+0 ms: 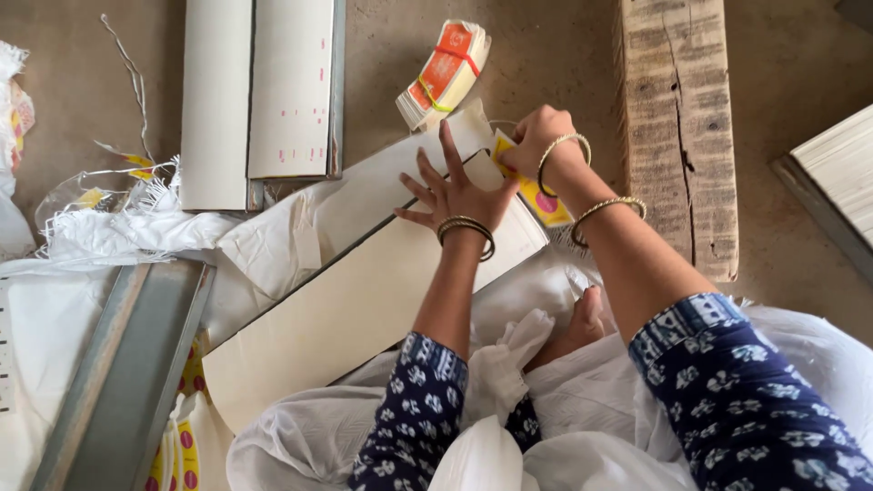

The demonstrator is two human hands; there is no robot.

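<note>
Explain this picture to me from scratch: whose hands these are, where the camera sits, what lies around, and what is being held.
There is no machine here. A person wears a camera on the head, so the single view looks down at their own two hands. The left hand lies flat with fingers spread on a long pale box that rests on the concrete floor. The right hand pinches a yellow label at the box's far end. Both wrists carry bangles. Farther off lies a banded bundle of labels, two more long boxes, a wooden block and white cloth. A grey metal channel lies at the lower left.
</note>
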